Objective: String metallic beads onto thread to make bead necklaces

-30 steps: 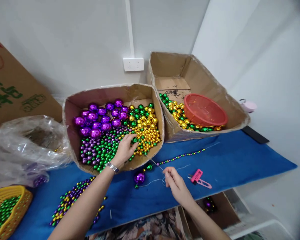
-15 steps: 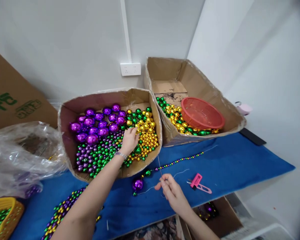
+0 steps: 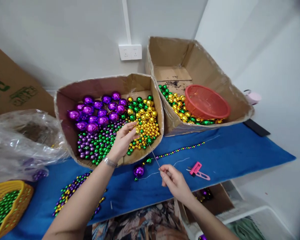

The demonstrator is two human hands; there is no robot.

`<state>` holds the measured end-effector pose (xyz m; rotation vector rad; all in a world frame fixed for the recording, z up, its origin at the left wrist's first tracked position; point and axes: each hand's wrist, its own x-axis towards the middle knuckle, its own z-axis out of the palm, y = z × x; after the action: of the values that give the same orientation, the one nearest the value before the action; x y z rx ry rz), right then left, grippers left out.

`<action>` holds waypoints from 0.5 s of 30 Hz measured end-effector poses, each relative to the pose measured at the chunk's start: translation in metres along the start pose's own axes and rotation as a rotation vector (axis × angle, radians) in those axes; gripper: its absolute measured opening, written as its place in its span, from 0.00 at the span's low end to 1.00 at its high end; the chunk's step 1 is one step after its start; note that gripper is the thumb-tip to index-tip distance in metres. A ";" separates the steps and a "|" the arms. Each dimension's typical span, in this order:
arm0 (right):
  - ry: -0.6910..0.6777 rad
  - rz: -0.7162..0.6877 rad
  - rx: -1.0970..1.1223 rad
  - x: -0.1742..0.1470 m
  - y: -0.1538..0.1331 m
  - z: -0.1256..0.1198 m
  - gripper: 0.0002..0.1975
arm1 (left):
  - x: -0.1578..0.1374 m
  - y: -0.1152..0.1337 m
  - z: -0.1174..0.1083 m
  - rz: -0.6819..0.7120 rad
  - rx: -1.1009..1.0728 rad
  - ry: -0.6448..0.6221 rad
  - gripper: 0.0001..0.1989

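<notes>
My left hand pinches a gold bead over the front right of the left cardboard box. My right hand, closed, grips a thin needle that points up and left toward the box. A green bead shows at the needle's tip; whether it is on the needle I cannot tell. Behind the right hand, a bead string lies on the blue cloth, small beads at one end. A big purple ball and a green bead lie at its left.
Purple balls and smaller beads fill the left box. Beside it, another box holds beads and a red basket. A pink cutter lies at right. Loose beads, a yellow basket and a plastic bag are at left.
My left hand has come up out of the beads, back toward me, with a gold bead in its fingers. The needle now leans further left. The view has tilted down.
</notes>
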<state>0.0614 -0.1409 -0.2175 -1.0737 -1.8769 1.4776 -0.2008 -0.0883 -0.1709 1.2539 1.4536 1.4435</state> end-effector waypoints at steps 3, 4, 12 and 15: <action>-0.017 -0.068 -0.114 -0.004 -0.004 0.002 0.11 | -0.039 0.005 -0.006 -0.216 -0.441 0.016 0.17; -0.020 -0.103 -0.164 -0.004 -0.005 0.004 0.10 | -0.049 0.005 -0.007 -0.262 -0.504 0.031 0.17; -0.056 -0.293 -0.342 -0.006 -0.009 0.012 0.09 | -0.088 -0.002 -0.013 -0.383 -0.712 0.107 0.18; -0.057 -0.305 -0.363 -0.006 -0.008 0.013 0.09 | -0.091 0.000 -0.013 -0.402 -0.773 0.116 0.17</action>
<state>0.0522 -0.1540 -0.2131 -0.8505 -2.2897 1.0317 -0.1888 -0.1787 -0.1825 0.3818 0.9698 1.5738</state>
